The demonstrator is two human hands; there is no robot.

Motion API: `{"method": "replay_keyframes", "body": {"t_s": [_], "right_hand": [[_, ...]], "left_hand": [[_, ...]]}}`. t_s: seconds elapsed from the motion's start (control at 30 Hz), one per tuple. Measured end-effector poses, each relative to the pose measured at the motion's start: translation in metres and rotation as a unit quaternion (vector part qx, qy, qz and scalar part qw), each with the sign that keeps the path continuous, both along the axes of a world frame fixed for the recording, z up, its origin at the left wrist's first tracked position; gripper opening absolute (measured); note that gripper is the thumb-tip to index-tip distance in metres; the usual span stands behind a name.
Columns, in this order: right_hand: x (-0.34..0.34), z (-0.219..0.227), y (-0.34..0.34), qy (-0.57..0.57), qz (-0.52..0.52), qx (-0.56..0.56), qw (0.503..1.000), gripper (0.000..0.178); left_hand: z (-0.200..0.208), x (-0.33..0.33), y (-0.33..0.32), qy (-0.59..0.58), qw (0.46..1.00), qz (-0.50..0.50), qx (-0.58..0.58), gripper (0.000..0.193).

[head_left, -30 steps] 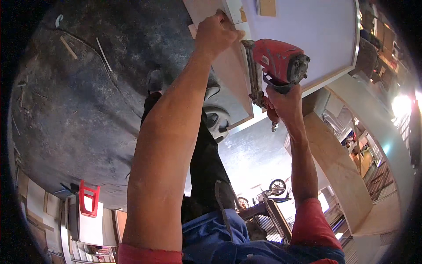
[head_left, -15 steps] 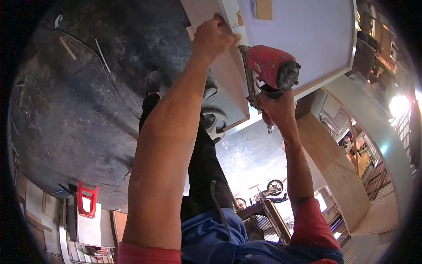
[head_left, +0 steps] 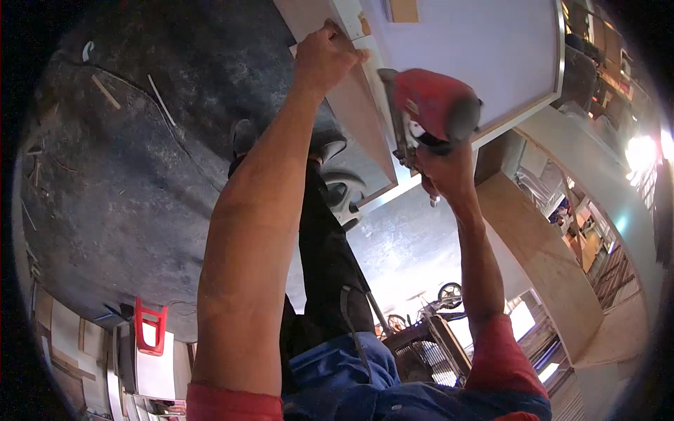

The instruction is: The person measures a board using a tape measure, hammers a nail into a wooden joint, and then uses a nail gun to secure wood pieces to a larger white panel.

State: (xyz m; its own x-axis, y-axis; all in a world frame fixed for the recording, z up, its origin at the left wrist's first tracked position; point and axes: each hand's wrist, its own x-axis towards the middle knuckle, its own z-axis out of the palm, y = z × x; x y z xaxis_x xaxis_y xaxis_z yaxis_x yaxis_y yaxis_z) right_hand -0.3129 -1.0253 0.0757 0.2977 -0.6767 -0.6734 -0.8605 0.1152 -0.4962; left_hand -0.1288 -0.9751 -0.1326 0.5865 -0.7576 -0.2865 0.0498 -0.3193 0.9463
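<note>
My right hand [head_left: 448, 168] is wrapped round the handle of a red nail gun [head_left: 430, 102]. The gun is held over the edge of a white panel with a pale wooden frame [head_left: 484, 38], and its rear end is blurred by motion. Whether its nose touches the frame cannot be told. At the panel's left edge, my left hand [head_left: 326, 59] is closed on a wooden board [head_left: 360, 116] that runs along the frame. The left thumb reaches across toward the frame strip, and the other fingertips are partly hidden.
A small wood block [head_left: 404, 10] lies on the panel. Open wooden cabinet frames [head_left: 540, 245] stand at the right. A red stool [head_left: 150, 326] is at the lower left. Offcuts [head_left: 105, 91] and a dark cord [head_left: 175, 144] lie on the grey floor. A wheel-like grey part [head_left: 340, 196] sits beneath the panel.
The nail gun has shifted slightly right relative to the frame edge and is now blurred. My left hand keeps its hold on the board. The whole view has shifted a little.
</note>
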Motion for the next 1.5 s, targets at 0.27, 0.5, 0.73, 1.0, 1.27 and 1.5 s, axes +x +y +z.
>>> {"method": "replay_keyframes", "body": {"t_s": [0.27, 0.5, 0.73, 1.0, 1.27, 1.5], "right_hand": [[-0.087, 0.018, 0.032, 0.076, -0.046, 0.009, 0.996, 0.026], [-0.098, -0.001, 0.052, -0.050, 0.006, -0.034, 0.998, 0.034], [-0.088, -0.014, 0.046, -0.115, 0.112, -0.162, 0.974, 0.029], [-0.093, -0.010, 0.045, -0.033, 0.092, -0.073, 0.993, 0.036], [-0.092, -0.011, 0.047, 0.002, 0.073, -0.059, 0.996, 0.031], [-0.094, -0.011, 0.048, 0.002, 0.069, -0.048, 0.996, 0.023]], "left_hand": [[0.023, -0.052, 0.019, 0.006, 1.000, 0.012, 0.010, 0.070], [0.035, -0.115, 0.044, 0.049, 0.996, -0.021, 0.077, 0.055], [0.034, -0.109, 0.043, 0.054, 0.996, -0.039, 0.057, 0.053], [0.030, -0.111, 0.044, 0.052, 0.997, -0.022, 0.047, 0.049], [0.035, -0.107, 0.044, 0.085, 0.994, -0.040, 0.049, 0.048], [0.040, -0.102, 0.043, 0.054, 0.996, -0.046, 0.047, 0.051]]}}
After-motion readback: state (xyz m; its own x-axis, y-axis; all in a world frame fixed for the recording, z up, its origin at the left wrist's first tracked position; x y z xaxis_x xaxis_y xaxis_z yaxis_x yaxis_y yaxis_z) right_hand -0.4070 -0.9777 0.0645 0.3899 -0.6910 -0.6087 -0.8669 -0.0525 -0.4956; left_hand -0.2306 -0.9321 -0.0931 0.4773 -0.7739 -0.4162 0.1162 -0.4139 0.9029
